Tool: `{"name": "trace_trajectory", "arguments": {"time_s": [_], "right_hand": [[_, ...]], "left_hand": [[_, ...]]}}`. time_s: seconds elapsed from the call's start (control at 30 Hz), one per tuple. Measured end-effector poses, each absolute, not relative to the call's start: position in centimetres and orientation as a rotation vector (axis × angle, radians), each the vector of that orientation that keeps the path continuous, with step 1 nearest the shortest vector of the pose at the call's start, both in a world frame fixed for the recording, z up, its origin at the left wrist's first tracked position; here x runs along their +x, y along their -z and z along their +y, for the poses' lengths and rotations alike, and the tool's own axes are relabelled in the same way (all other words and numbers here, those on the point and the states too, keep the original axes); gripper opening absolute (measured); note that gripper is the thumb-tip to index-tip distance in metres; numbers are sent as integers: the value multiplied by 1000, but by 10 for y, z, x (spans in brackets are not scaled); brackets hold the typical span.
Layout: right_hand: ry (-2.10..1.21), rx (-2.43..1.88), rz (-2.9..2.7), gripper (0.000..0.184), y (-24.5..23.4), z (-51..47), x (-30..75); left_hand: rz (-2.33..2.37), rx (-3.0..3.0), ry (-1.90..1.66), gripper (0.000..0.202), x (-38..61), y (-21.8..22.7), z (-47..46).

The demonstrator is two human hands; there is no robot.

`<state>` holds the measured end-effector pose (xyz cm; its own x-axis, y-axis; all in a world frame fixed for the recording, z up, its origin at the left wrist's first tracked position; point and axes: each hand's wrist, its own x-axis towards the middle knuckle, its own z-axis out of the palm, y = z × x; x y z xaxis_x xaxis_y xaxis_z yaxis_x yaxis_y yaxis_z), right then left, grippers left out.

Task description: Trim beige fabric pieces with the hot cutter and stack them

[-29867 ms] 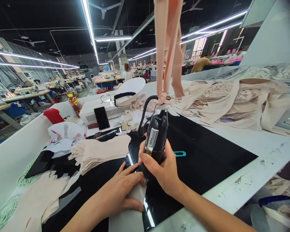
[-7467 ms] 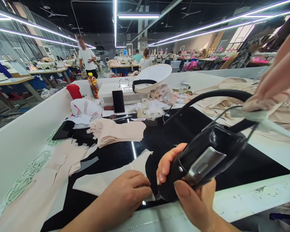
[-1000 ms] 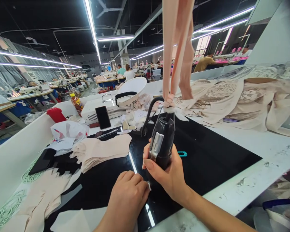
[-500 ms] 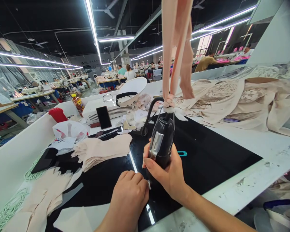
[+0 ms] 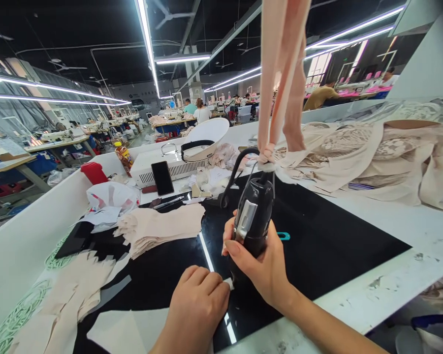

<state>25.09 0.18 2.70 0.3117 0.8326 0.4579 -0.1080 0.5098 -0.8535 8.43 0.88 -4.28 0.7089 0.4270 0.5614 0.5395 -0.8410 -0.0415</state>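
My right hand [image 5: 260,263] is wrapped round a black handheld electric tool [image 5: 256,209] with a silver lever on its side. The tool stands nearly upright over the black board [image 5: 328,236], its lower end hidden behind my hand. Pale pink fabric strips [image 5: 280,73], knotted at the top of the tool, run up from it. Just left of its base, my left hand [image 5: 199,302] is closed with curled fingers. A small pale piece [image 5: 229,283] pokes out at its fingertips, beside the tool; what it belongs to is hidden.
A stack of beige fabric pieces [image 5: 166,226] lies on the board's left, with more cut pieces [image 5: 62,300] nearer me. A phone [image 5: 162,178] leans on a white box [image 5: 147,169]. A teal object [image 5: 283,236] lies behind the tool. Beige fabric [image 5: 369,152] is heaped at right.
The whole view has shifted slightly, so everything appears a little farther right. Both hands keep their grips, and the tool stays upright between the same things.
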Motion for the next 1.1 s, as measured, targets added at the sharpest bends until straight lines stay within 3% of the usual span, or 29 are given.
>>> {"name": "trace_trajectory", "arguments": {"time_s": [1.1], "right_hand": [[-680,-725,-1086,31,-10,5,262]], "left_hand": [[-741,-2567,1020,32,97,54,8]]}}
